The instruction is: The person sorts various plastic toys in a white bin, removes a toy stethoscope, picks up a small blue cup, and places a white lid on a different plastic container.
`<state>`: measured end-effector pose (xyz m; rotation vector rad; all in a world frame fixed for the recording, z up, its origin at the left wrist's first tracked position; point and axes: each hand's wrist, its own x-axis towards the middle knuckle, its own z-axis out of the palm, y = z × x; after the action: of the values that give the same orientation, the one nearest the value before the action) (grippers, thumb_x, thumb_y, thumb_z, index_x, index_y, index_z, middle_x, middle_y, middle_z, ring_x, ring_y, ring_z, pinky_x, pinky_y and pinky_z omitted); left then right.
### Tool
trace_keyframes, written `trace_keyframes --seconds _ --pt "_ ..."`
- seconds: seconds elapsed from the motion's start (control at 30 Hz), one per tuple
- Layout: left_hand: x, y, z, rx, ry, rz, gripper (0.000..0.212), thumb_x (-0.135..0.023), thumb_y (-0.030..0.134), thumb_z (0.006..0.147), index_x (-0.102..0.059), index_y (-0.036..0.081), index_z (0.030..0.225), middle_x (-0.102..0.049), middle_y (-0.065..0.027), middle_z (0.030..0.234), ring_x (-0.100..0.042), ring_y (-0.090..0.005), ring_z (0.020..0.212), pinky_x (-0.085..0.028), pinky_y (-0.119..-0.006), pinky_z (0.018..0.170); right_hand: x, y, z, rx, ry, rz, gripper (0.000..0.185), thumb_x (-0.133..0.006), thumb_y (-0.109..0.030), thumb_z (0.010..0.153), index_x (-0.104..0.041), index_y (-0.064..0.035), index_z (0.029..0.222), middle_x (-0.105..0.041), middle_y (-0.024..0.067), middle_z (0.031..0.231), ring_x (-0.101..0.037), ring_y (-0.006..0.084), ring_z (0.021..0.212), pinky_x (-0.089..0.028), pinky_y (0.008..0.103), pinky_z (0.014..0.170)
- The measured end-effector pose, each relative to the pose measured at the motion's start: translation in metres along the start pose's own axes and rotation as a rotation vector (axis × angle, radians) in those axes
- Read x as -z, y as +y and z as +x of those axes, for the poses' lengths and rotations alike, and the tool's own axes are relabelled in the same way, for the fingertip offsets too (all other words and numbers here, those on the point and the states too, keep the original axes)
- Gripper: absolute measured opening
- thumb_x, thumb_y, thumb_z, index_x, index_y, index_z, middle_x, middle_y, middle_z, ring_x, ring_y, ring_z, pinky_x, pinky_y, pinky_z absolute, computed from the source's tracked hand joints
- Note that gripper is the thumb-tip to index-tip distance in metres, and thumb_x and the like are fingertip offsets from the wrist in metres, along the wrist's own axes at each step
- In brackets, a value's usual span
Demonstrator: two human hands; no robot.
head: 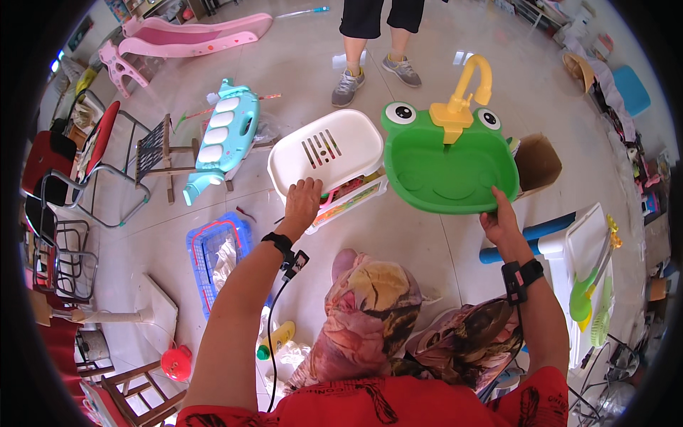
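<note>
My left hand [303, 201] rests on the near edge of a white plastic lid [331, 140] with slots, its fingers on the top. Under this lid is a white bin [347, 205] with a coloured picture strip and small toys inside. At the right, my right hand [500, 216] grips the near rim of a green frog-shaped toy sink [451, 176], thumb inside the rim and fingers beneath. A yellow toy faucet [459, 104] stands on the sink's far edge between two frog eyes. The sink basin holds nothing that I can see.
A person in grey shoes [348, 85] stands beyond. Left are a turquoise plastic toy panel [227, 125], a blue basket [193, 240] with white cloth, and chairs [101, 133]. Right are a cardboard box [540, 160] and a white table [581, 256] holding green toys. A yellow bottle [282, 333] lies near my legs.
</note>
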<state>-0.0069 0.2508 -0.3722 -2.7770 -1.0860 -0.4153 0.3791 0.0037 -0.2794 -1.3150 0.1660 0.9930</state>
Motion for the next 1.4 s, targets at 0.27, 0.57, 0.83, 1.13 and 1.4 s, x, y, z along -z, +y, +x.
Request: trace_keyframes --seconds 0.27,0.57,0.83,1.13,1.4 --pt "0.023 0.001 0.003 0.037 -0.082 -0.094 0.021 -0.064 0.009 0.076 -0.056 0.009 0.095 -0.055 -0.0096 0.092 -0.057 -0.0309 0.091 -0.050 -0.045 0.072 -0.002 0.003 0.007 0.001 0.005 -0.027 0.029 -0.071 -0.036 0.085 -0.058 -0.0166 0.103 -0.061 -0.0011 0.081 -0.058 0.0117 0.062 -0.049 0.0214 0.046" --pt "0.096 -0.029 -0.041 0.190 -0.015 -0.047 0.020 -0.064 0.007 0.078 -0.058 0.009 0.097 -0.055 -0.0107 0.096 -0.056 -0.0326 0.097 -0.048 -0.046 0.079 -0.001 0.002 0.019 0.023 -0.005 0.009 0.031 -0.073 -0.037 0.084 -0.058 -0.0172 0.102 -0.061 -0.0006 0.082 -0.058 0.0124 0.064 -0.050 0.0222 0.047" --pt "0.134 -0.039 -0.214 0.520 -0.087 0.007 0.028 -0.068 0.003 0.075 -0.054 0.006 0.099 -0.055 -0.0146 0.097 -0.056 -0.0365 0.094 -0.049 -0.049 0.076 -0.002 0.004 0.022 0.026 0.020 0.001 0.034 -0.075 -0.039 0.082 -0.058 -0.0171 0.102 -0.060 -0.0003 0.081 -0.057 0.0123 0.064 -0.051 0.0223 0.047" --pt "0.111 -0.037 -0.319 0.836 -0.303 -0.011 0.029 -0.068 0.004 0.078 -0.050 0.007 0.100 -0.055 -0.0154 0.102 -0.057 -0.0385 0.099 -0.049 -0.052 0.075 -0.007 0.006 0.014 0.018 -0.005 -0.043 0.034 -0.072 -0.040 0.084 -0.058 -0.0164 0.103 -0.060 0.0006 0.082 -0.057 0.0128 0.061 -0.051 0.0221 0.047" --pt "0.102 -0.048 -0.310 0.822 -0.491 -0.051 0.036 -0.071 0.009 0.079 -0.052 0.005 0.109 -0.056 -0.0204 0.106 -0.058 -0.0409 0.105 -0.050 -0.051 0.081 -0.010 0.003 0.000 0.026 -0.021 -0.079 0.034 -0.073 -0.040 0.083 -0.058 -0.0152 0.102 -0.060 0.0003 0.080 -0.057 0.0121 0.061 -0.050 0.0224 0.047"
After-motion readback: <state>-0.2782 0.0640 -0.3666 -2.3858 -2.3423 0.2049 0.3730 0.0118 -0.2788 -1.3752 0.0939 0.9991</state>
